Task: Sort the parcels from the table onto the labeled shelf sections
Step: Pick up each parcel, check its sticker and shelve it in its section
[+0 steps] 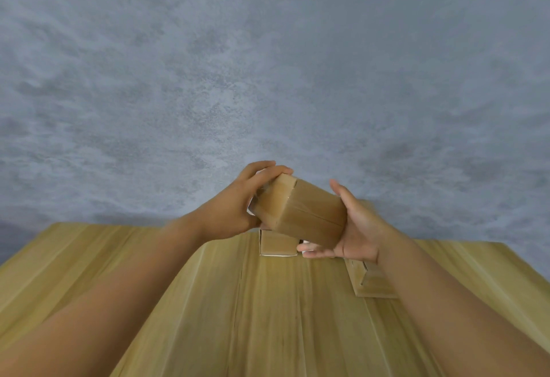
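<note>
Grey mottled wall [268,64] fills the upper part of the head view; below it is a light wood table [208,302] with grain running away from the camera.

Both forearms reach fwd over the table. Left hand [232,207] grips the left end of a cardboard box [300,213], fingers curled over its top edge, thumb under. Right hand [357,227] is spread, palm flat against the right end of the box, fingers straight, lower fingers under the box. Box is held in the air above the far part of the table, tilted, clear tape along its seam.

Second box [276,244] sits on the table at the far edge, just below the held one. Third box [372,281] lies on the table to the right, partly hidden by the right wrist.
</note>
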The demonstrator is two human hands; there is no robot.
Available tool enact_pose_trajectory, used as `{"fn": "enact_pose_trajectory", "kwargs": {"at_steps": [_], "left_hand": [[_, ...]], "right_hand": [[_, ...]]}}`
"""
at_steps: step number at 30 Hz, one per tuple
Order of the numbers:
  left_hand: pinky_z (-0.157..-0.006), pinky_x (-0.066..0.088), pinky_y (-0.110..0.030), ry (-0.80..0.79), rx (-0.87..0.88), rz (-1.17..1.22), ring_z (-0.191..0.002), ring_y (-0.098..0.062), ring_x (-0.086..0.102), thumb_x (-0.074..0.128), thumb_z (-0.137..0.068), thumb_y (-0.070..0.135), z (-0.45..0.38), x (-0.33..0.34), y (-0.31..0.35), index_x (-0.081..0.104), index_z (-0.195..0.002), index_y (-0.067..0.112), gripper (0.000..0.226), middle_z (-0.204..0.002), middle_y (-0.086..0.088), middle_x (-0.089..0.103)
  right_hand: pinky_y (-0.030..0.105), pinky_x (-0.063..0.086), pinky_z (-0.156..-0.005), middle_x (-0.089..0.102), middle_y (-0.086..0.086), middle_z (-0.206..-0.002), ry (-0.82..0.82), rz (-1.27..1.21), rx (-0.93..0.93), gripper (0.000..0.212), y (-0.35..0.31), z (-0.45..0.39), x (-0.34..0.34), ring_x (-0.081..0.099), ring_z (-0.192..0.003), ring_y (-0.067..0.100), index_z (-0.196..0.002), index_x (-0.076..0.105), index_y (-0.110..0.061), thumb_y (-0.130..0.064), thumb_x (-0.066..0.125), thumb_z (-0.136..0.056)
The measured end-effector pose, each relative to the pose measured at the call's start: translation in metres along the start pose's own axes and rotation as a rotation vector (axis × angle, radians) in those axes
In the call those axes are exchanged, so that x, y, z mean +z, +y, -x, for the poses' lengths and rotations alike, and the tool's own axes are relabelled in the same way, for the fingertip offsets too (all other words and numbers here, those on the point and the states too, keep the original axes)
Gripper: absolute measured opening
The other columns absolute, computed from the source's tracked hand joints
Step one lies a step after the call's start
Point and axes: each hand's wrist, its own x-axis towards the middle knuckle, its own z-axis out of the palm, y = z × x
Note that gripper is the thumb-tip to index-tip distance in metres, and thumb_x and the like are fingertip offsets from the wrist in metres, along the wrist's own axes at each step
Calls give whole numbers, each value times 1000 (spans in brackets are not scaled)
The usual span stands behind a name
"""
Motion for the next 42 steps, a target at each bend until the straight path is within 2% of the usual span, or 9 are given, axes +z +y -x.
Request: {"fn": "enact_pose_trajectory", "kwargs": {"at_steps": [6,10,12,17,26,31,35,39,42], "left_hand": [[-98,44,-18,-96,-313,231,-130,-6,46,62,-89,-1,-4,-8,5,16,-151,49,93,-149,16,31],[-99,52,-48,81,-588,767,-107,-27,68,47,-102,39,-17,-10,13,51,-140,29,39,-134,-5,62],[-92,56,-50,100,-669,837,-104,-33,70,40,-96,63,-21,-7,13,55,-135,22,58,-125,-12,67],[-89,58,-42,-78,-655,728,-106,-24,70,64,-85,54,-17,9,19,62,-128,24,53,-115,0,73],[-88,57,-32,272,-650,851,-108,-20,65,83,-59,63,-28,1,22,37,-149,11,114,-128,-11,61],[-97,52,-44,137,-656,780,-105,-20,68,74,-78,51,-36,18,45,57,-130,23,62,-115,-1,73],[-95,53,-39,189,-622,583,-97,-14,72,82,-72,40,-29,1,40,44,-141,33,79,-106,5,76],[-87,56,-32,-23,-553,358,-92,-14,74,84,-75,30,-25,-21,46,49,-139,37,73,-103,3,76],[-95,55,-34,-163,-530,296,-98,-15,72,82,-77,27,-28,-27,53,55,-135,37,65,-108,0,75]], "right_hand": [[50,55,-94,72,4,-117,108,95,-415,61,-3,-9,0,68,-109,24,-138,50,-24,-33,73,-83],[53,44,-108,67,-8,-125,160,257,-619,65,-2,-9,1,63,-119,21,-130,50,-45,-37,83,-74],[49,48,-106,65,-11,-128,169,265,-691,62,1,-9,2,63,-119,18,-125,52,-51,-36,83,-73],[47,53,-100,61,-6,-134,122,217,-711,69,5,-9,0,64,-119,19,-132,48,-48,-34,83,-73],[46,59,-88,76,8,-102,39,-33,-422,30,-3,2,5,73,-98,23,-120,60,-14,-26,64,-93],[42,42,-112,68,7,-124,32,18,-375,71,7,-8,34,64,-119,24,-133,52,-12,-37,81,-73],[45,30,-119,56,-4,-134,-15,358,-362,57,3,1,20,40,-138,22,-123,53,-26,-53,72,-77],[48,39,-113,69,3,-122,28,471,-443,102,-19,6,8,54,-129,23,-137,47,-20,-78,75,-57],[46,46,-108,75,3,-110,14,619,-454,86,-27,12,12,67,-112,20,-141,47,-19,-66,69,-73]]}}
